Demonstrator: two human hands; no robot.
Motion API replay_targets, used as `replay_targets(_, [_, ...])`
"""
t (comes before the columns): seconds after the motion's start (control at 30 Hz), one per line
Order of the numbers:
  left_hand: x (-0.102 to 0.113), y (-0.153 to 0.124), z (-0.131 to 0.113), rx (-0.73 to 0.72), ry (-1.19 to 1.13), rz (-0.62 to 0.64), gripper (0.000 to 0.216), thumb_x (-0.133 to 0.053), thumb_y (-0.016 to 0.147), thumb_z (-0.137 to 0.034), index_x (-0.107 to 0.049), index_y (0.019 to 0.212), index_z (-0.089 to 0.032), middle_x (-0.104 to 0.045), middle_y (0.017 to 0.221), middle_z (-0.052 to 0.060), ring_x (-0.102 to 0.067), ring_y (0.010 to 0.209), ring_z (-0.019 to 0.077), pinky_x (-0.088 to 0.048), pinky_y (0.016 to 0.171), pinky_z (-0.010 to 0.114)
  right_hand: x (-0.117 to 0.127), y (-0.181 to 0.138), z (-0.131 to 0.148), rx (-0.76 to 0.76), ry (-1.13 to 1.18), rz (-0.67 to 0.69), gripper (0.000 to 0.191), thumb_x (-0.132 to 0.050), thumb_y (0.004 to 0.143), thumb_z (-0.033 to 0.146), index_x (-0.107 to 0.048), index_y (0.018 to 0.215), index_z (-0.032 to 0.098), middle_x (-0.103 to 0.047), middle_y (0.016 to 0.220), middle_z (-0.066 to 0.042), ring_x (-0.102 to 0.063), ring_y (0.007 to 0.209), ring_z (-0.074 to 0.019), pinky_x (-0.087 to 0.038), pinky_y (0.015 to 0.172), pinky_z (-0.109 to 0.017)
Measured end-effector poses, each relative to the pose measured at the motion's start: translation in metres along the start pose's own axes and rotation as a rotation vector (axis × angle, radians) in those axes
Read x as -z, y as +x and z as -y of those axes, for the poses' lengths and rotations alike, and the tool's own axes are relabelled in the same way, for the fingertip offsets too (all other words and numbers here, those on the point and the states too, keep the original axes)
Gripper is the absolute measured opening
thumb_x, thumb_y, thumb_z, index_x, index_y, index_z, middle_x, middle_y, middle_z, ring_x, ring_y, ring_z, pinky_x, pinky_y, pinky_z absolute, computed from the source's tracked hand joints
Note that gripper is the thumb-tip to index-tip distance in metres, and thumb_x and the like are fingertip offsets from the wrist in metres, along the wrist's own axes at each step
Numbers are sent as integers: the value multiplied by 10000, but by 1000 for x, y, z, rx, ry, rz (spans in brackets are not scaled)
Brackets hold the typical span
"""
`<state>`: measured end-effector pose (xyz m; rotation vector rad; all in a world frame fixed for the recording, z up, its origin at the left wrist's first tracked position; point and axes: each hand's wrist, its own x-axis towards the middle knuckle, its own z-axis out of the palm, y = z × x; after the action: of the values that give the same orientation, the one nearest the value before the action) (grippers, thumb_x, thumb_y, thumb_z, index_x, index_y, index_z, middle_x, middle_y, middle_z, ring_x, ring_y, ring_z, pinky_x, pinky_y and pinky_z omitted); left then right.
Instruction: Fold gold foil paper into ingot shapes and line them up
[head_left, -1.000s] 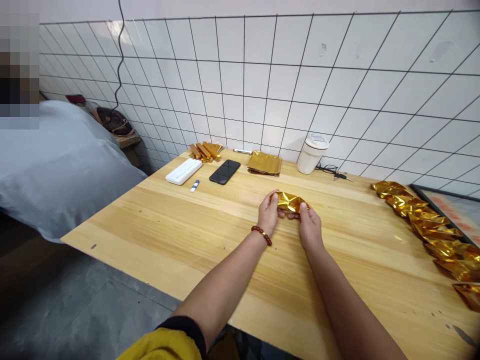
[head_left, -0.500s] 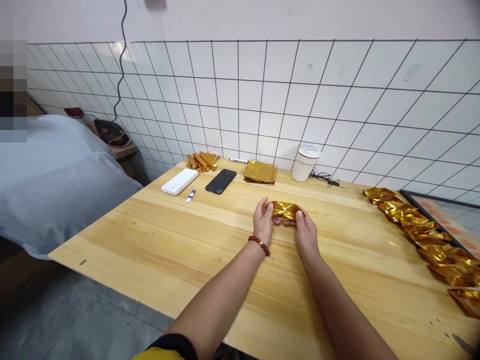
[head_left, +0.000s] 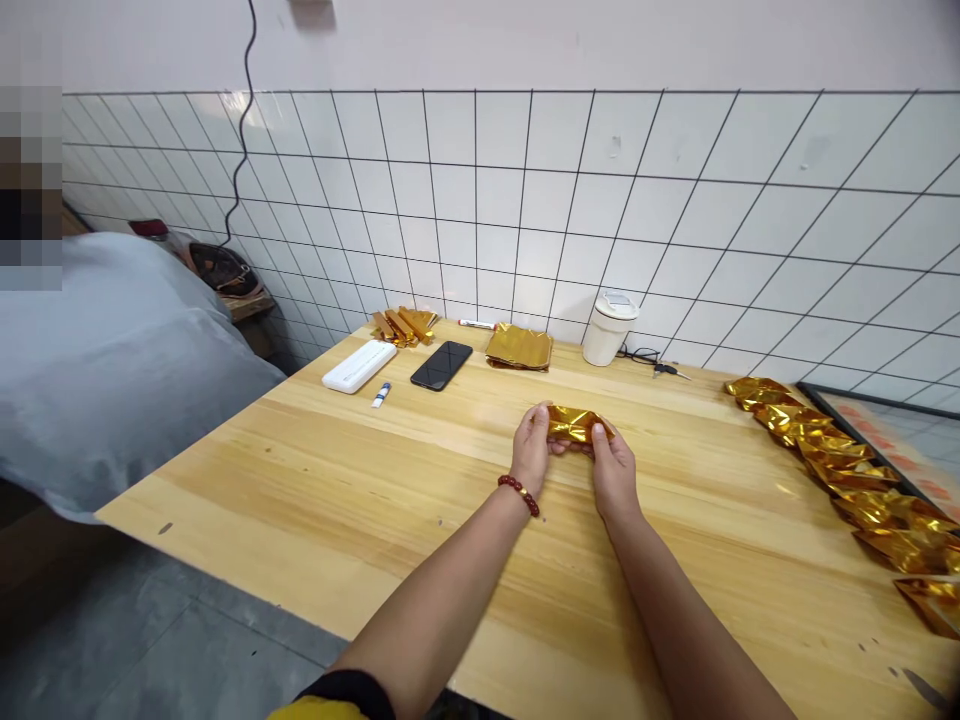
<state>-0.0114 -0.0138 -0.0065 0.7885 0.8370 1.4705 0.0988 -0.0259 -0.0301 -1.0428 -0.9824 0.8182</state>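
A shiny folded piece of gold foil paper (head_left: 574, 424) is held between both hands above the wooden table (head_left: 360, 510). My left hand (head_left: 531, 447), with a red bead bracelet on the wrist, pinches its left end. At the right end my right hand (head_left: 615, 470) grips it, thumb on the near face. Fingers of both hands curl beneath the foil and are partly hidden. Beyond the hands lies a stack of flat gold foil sheets (head_left: 519, 348). Several folded gold foil pieces (head_left: 847, 465) form a row along the right side.
Toward the back left are gold strips (head_left: 403, 326), a white power bank (head_left: 360, 366), a black phone (head_left: 442, 366) and a small blue-and-white tube (head_left: 382, 394). A marker (head_left: 477, 324), white cup (head_left: 610, 328), glasses (head_left: 640, 354) and keys (head_left: 670, 371) sit by the tiled wall.
My left hand has shifted slightly to the right, and its thumb now sits nearer the foil's upper left end. Both hands still hold the foil paper.
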Motion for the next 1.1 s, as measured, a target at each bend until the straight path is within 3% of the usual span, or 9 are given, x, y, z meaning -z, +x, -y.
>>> replay_targets(0.1, [-1,-1,1,3,36,27,598,-609,827,-655,-625,1135,-143,-718,830,60,-635,541,96,-495,503,191,1,0,-3,25,-36,-13,536,-610,835,619,-678,1160,199,-724,1131,-101,-676,1026,-266,-569,844,-426])
replay_targets(0.3, [-2,1,6,48,91,46,512,-646,850,-558,-631,1153,-145,-698,737,35,-634,531,102,-503,512,189,2,1,-6,-45,7,-30,618,-624,839,601,-584,1300,191,-695,1180,-116,-690,976,-247,-559,868,-430])
replay_targets(0.4, [-1,1,7,37,113,46,480,-630,876,-523,-655,1161,-137,-706,784,45,-620,532,87,-511,522,188,3,1,-7,-63,50,-78,647,-603,846,616,-563,1325,182,-684,1193,-122,-692,960,-235,-552,879,-431])
replay_targets(0.57, [0,0,6,49,128,69,512,-602,908,-492,-624,1291,-154,-719,829,55,-638,565,90,-531,552,191,3,1,-6,-63,27,-45,673,-600,844,622,-548,1361,194,-660,1257,-125,-687,977,-237,-543,901,-437])
replay_targets(0.7, [-1,-1,4,49,97,32,551,-643,885,-478,-585,1366,-217,-730,1027,81,-645,572,79,-539,550,195,3,0,-4,-98,61,-135,752,-598,827,651,-479,1433,223,-625,1320,-124,-663,1081,-244,-543,923,-434])
replay_targets(0.8, [-2,-2,2,40,79,32,547,-665,875,-451,-586,1371,-234,-700,1163,100,-637,558,62,-525,522,183,2,0,-3,-102,49,-146,719,-574,838,663,-536,1389,203,-626,1319,-134,-639,1136,-254,-540,932,-435])
replay_targets(0.97, [-2,-1,3,76,90,42,542,-670,876,-441,-596,1362,-214,-728,958,69,-640,570,74,-528,543,177,2,-1,-3,-35,3,-76,658,-581,848,641,-601,1332,195,-622,1331,-132,-632,1145,-264,-545,923,-436])
replay_targets(1.1, [-2,0,4,57,56,11,512,-665,883,-421,-598,1356,-238,-714,1099,85,-626,557,59,-529,533,182,1,-1,-1,-60,23,-145,695,-578,830,662,-581,1344,195,-643,1281,-135,-652,1081,-258,-564,855,-422])
